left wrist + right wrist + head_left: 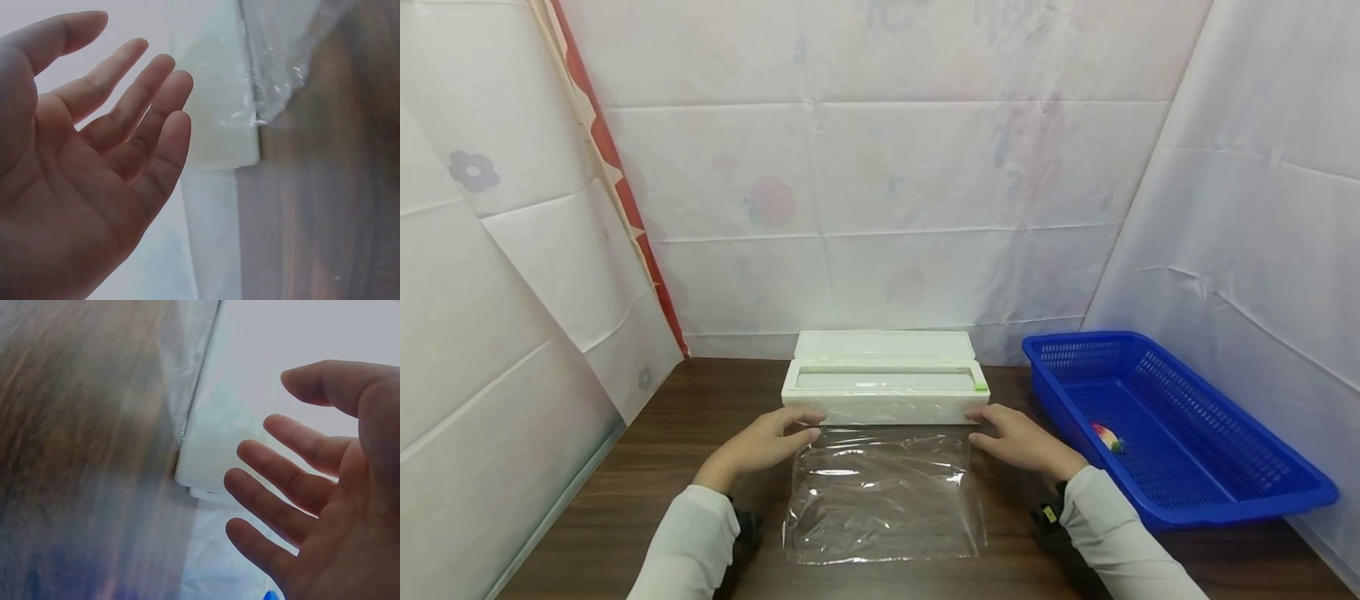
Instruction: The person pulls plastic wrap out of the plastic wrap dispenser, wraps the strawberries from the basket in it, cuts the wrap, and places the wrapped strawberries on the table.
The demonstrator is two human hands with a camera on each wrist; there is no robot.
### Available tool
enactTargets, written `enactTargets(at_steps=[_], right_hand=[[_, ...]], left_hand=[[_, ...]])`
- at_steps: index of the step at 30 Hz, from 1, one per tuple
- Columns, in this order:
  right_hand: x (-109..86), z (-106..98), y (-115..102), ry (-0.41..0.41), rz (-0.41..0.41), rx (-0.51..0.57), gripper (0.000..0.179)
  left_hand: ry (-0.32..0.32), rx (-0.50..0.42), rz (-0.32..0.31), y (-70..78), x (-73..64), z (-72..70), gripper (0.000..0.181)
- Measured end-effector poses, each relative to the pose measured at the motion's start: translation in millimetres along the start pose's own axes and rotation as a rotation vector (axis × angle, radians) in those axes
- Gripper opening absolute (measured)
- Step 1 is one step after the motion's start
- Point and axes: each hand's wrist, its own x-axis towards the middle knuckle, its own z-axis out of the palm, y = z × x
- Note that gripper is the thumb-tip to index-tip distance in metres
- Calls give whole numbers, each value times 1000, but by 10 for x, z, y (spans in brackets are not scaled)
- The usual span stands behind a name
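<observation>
A dark counter [722,385] fills my view, with a blue basket [1232,510] at the person's right; mid-counter stands a white box [895,410], its lid [887,344] swung back, wrinkled clear film [883,508] spread before it. The left grip [767,442] and right grip [1026,442] are spread apart at the box's front corners; contact I can't tell. A red-and-yellow piece [1107,437] lies in the basket.

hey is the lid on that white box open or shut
Open. In the head view, the lid stands back behind the white box, leaving the long opening in its top uncovered.
</observation>
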Motion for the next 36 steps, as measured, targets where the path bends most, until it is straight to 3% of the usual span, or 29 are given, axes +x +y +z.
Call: enactTargets(at_steps=[19,28,36], right_hand=[[-37,-75,-98,32,-3,13,39],[-66,-216,-135,25,-1,-41,39],[-98,-334,-119,50,-9,-78,38]], left_hand=[[6,-5,101,122,-25,22,37],[26,88,169,173,-1,79,33],[37,112,183,233,0,115,32]])
